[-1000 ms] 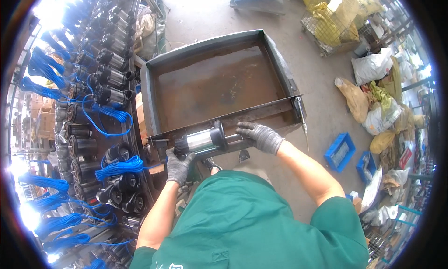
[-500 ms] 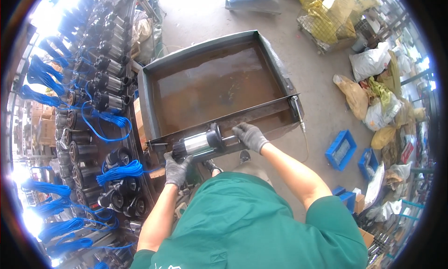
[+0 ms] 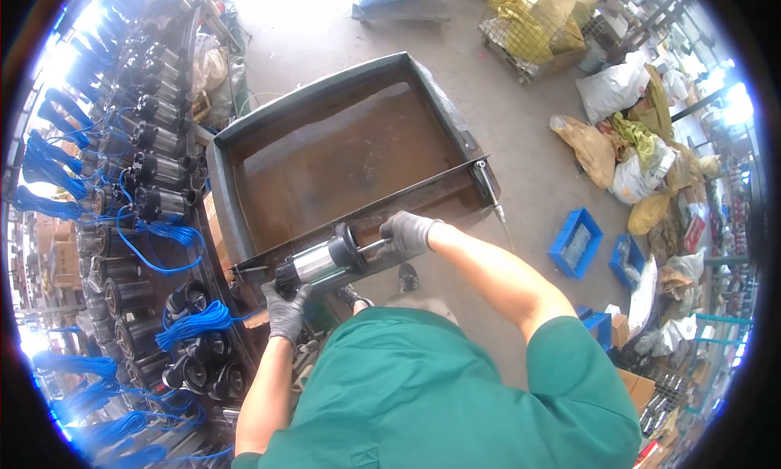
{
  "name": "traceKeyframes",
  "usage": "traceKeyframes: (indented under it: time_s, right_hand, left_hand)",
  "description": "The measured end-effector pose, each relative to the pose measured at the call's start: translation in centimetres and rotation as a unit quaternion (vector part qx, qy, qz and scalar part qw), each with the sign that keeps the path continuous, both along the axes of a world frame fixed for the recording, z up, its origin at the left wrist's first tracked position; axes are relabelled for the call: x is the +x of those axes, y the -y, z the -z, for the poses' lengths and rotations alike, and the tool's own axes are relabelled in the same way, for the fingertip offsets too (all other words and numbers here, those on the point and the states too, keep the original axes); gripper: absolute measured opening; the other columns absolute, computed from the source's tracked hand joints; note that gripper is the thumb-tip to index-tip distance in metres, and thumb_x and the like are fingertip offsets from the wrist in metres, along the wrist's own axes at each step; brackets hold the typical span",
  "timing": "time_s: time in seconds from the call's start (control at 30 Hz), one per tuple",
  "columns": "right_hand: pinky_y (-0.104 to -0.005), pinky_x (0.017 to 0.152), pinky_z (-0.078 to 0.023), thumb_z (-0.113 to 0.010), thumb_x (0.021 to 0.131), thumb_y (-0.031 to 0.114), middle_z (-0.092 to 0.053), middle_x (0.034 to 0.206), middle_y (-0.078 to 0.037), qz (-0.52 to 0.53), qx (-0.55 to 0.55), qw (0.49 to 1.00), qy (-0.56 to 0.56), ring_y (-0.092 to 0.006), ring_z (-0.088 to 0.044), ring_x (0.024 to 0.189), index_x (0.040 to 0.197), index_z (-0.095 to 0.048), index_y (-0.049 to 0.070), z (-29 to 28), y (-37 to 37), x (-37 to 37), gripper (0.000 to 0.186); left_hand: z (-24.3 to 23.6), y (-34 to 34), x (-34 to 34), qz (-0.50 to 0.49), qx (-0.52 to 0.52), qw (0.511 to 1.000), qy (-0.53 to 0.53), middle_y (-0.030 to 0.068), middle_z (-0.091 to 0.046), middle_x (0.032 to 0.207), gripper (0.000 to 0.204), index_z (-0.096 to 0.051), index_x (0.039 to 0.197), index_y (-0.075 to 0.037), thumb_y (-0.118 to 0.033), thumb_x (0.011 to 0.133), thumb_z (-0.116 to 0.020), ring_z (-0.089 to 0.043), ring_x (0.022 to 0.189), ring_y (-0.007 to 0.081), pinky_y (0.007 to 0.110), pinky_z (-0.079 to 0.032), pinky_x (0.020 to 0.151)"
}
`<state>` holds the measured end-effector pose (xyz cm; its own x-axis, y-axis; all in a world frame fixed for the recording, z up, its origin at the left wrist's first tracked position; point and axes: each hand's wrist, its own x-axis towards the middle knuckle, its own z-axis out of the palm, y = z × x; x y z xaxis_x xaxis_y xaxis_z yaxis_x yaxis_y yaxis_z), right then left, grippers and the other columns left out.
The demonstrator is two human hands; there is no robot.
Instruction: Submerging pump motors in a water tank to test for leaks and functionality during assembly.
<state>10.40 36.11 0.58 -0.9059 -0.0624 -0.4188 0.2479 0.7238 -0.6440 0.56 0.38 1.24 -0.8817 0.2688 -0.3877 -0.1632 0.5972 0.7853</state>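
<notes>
A pump motor (image 3: 316, 264) with a silver barrel and black ends lies across the near edge of a water-filled metal tank. My left hand (image 3: 285, 313), in a grey glove, grips its black left end from the near side, thumb and fingers spread round it. From the motor's right end a thin metal shaft (image 3: 372, 248) sticks out. My gloved right hand (image 3: 409, 232) is closed round the outer part of this shaft, and its fingers hide the tip.
Brown water fills the tank (image 3: 213, 172). On the left a rack holds several similar motors (image 3: 167, 170) with coiled blue cables (image 3: 195, 326). A thin hose (image 3: 499, 213) hangs at the tank's right corner. Blue crates (image 3: 576, 243) and sacks (image 3: 614, 87) lie on the floor to the right.
The whole view has shifted, so the tank and motor appear further left. My right hand has turned and its fingers have closed more round the shaft. My left hand stays on the motor's end.
</notes>
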Motion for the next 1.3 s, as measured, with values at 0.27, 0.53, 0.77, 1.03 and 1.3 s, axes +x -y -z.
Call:
traceKeyframes:
  time_s: [0.27,0.53,0.77,1.03,1.3]
  right_hand:
    - [-0.0465,0.084,-0.056,-0.082,0.092,0.052,-0.077,0.093,-0.022,0.069,-0.103,0.984,0.126,-0.034,-0.074,0.089,0.102,-0.08,0.001,-0.9,-0.6,0.1,0.052]
    - [-0.0497,0.09,-0.058,-0.084,0.091,0.03,-0.074,0.102,-0.027,0.448,0.259,0.818,-0.253,-0.0428,-0.072,0.098,0.126,-0.064,-0.002,5.5,-10.5,13.3,0.051]
    - [-0.0506,0.089,-0.058,-0.081,0.095,0.039,-0.074,0.101,-0.025,0.545,0.061,0.836,0.025,-0.043,-0.073,0.097,0.132,-0.053,-0.003,7.1,-15.7,14.1,0.063]
    - [-0.0512,0.089,-0.055,-0.07,0.104,0.034,-0.074,0.104,-0.022,0.45,0.163,0.877,-0.05,-0.04,-0.073,0.1,0.13,-0.056,0.012,4.4,-16.5,7.3,0.037]
    - [-0.0336,0.05,-0.044,-0.056,0.11,0.029,-0.063,0.075,-0.001,0.448,-0.249,0.857,0.049,-0.014,-0.054,0.059,0.102,-0.065,0.014,0.6,-3.3,6.3,0.019]
  left_hand:
    - [0.9,0.5,-0.3,-0.005,0.011,1.0,0.013,0.0167,-0.064,0.127,0.076,-0.04,0.138,-0.002,-0.015,0.085,-0.093,-0.064,0.116,0.0239,0.036,-0.05,0.106]
    - [0.3,0.4,-0.4,0.009,0.008,1.0,0.013,0.0174,-0.065,0.124,0.08,-0.045,0.137,-0.001,-0.035,0.085,-0.095,-0.063,0.112,0.0244,0.037,-0.052,0.101]
    - [0.9,0.4,-1.9,0.009,-0.099,0.995,-0.03,0.0229,-0.07,0.123,0.073,-0.048,0.133,0.004,-0.033,0.087,-0.092,-0.066,0.11,0.0293,0.04,-0.05,0.104]
    - [0.3,0.1,-2.2,-0.001,-0.132,0.99,-0.043,0.0231,-0.072,0.116,0.076,-0.052,0.127,0.006,-0.037,0.082,-0.096,-0.069,0.109,0.0311,0.04,-0.053,0.101]
    - [-0.5,-0.1,-2.2,0.026,-0.106,0.993,-0.046,0.0194,-0.074,0.104,0.07,-0.054,0.119,0.004,-0.04,0.083,-0.096,-0.07,0.095,0.0265,0.04,-0.057,0.089]
